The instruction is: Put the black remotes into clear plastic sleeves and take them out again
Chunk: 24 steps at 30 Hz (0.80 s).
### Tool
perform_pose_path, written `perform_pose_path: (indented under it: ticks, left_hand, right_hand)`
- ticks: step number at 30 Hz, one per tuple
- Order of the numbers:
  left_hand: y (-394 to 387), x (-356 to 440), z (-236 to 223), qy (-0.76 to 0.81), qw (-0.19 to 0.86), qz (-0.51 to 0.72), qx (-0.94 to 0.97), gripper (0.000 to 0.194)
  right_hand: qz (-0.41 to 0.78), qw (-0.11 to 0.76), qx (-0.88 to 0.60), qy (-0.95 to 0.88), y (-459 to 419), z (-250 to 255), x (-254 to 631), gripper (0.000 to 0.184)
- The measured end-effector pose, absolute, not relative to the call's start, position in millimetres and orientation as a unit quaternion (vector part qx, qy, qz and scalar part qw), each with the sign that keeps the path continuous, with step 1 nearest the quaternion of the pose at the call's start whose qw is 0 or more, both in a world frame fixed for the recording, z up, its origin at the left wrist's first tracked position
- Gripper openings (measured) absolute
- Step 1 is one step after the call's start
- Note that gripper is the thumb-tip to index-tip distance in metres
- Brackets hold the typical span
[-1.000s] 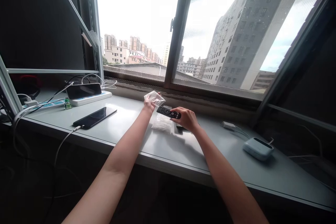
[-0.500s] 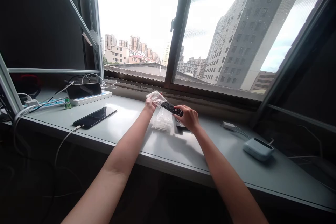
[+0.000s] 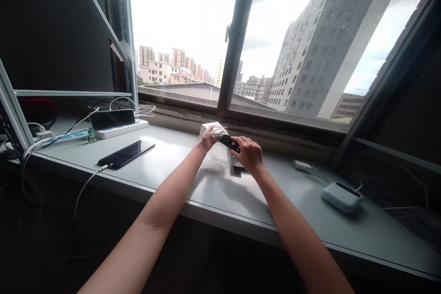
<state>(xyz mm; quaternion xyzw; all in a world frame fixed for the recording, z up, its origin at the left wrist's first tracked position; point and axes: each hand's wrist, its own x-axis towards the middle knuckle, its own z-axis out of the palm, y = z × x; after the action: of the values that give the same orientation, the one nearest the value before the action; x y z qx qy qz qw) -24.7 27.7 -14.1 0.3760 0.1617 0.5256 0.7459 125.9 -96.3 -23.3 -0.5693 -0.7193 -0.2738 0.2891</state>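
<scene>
A black remote control (image 3: pixel 230 143) with small buttons is held at its near end by my right hand (image 3: pixel 251 154), fingers wrapped over it. Its far end sits inside a clear plastic bag (image 3: pixel 214 127), which my left hand (image 3: pixel 207 138) pinches at the side. Below the hands, more clear plastic bags (image 3: pixel 214 161) lie in a pile on the desk. A second remote control (image 3: pixel 236 161) rests there too, partly covered by my right hand.
To the left lie a phone (image 3: pixel 127 154) on a charging cable, a power strip (image 3: pixel 122 129) with another phone (image 3: pixel 112 119) on it, and a small green bottle (image 3: pixel 91 136). A pale blue device (image 3: pixel 342 196) and a white plug (image 3: pixel 302 165) are at right. The window (image 3: pixel 225 78) stands behind.
My left hand and the bag have moved right along the remote control, so more of it is now inside the plastic. My right hand has barely shifted.
</scene>
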Motion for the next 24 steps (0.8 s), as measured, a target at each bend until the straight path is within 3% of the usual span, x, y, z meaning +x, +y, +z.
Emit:
perform_pose_path:
  ticks: [9,16,21,24]
  left_hand:
    - [15,2,-24,0.144,0.713,0.51,0.459,0.012]
    - [11,13,-26,0.177,0.718,0.505,0.446,0.006]
    - [20,6,-24,0.203,0.707,0.544,0.404,0.009]
    - [31,-6,-22,0.215,0.702,0.577,0.359,0.006]
  right_hand:
    - [-0.25,0.324,-0.611,-0.678,-95,-22,128,0.033]
    - [-0.196,0.357,-0.628,-0.663,-94,-22,129,0.047]
    - [-0.067,0.406,-0.574,-0.708,-88,-21,134,0.047]
    - [0.098,0.451,-0.484,-0.743,-86,-19,136,0.053]
